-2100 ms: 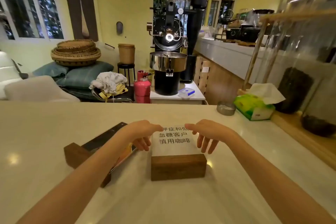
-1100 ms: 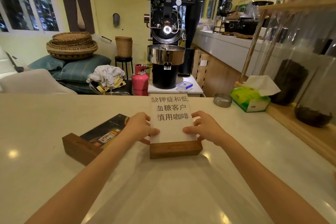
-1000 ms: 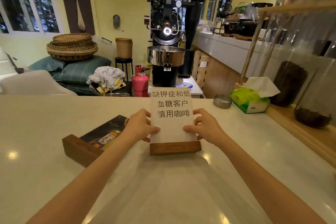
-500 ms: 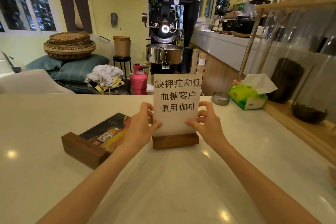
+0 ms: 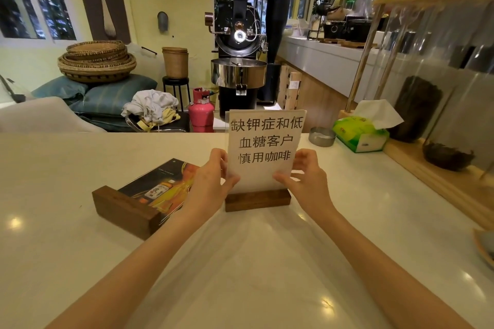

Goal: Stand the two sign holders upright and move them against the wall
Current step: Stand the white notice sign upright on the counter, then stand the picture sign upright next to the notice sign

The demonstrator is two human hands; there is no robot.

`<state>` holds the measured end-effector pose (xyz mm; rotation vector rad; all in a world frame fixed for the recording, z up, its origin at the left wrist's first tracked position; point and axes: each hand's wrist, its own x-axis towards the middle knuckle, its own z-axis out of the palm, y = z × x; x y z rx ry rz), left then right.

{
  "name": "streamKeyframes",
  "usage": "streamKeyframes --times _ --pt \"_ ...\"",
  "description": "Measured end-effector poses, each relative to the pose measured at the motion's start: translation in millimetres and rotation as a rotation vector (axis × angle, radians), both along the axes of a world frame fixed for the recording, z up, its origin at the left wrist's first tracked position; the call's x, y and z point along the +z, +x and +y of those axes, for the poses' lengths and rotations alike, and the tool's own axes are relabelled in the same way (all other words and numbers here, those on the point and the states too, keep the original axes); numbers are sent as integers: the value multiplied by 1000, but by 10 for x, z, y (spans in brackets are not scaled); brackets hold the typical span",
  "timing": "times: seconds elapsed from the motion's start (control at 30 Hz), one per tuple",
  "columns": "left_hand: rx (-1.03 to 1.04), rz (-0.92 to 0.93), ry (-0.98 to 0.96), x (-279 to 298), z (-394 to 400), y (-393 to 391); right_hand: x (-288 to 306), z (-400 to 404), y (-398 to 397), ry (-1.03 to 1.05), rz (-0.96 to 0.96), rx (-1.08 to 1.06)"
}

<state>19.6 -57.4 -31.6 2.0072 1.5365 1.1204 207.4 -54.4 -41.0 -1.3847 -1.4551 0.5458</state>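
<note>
Both hands pinch the white sign holder (image 5: 263,152) by its side edges, your left hand (image 5: 211,184) and right hand (image 5: 304,181) each with thumb in front and fingers behind, and it stands upright on its wooden base on the desk (image 5: 80,262). That's one up, not yet at any wall. Just left, the second sign holder (image 5: 149,195) lies flat, your left forearm covering its near corner.

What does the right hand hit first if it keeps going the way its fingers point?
The white sign: the right hand points inward-left and its fingertips already touch the sign's edge. Past that, likely the left hand on the opposite edge.
</note>
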Motion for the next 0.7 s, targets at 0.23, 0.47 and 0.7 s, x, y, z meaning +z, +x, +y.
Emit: streamKeyframes --times 0.23,0.47,0.7 --pt "-117 -2 -276 233 13 -322 -18 -238 -302 61 51 -93" --pt "-159 -91 -419 582 104 -958 73 -305 -988 -218 136 265" --pt "62 176 -472 466 302 -1539 23 -150 -1516 -757 397 359"
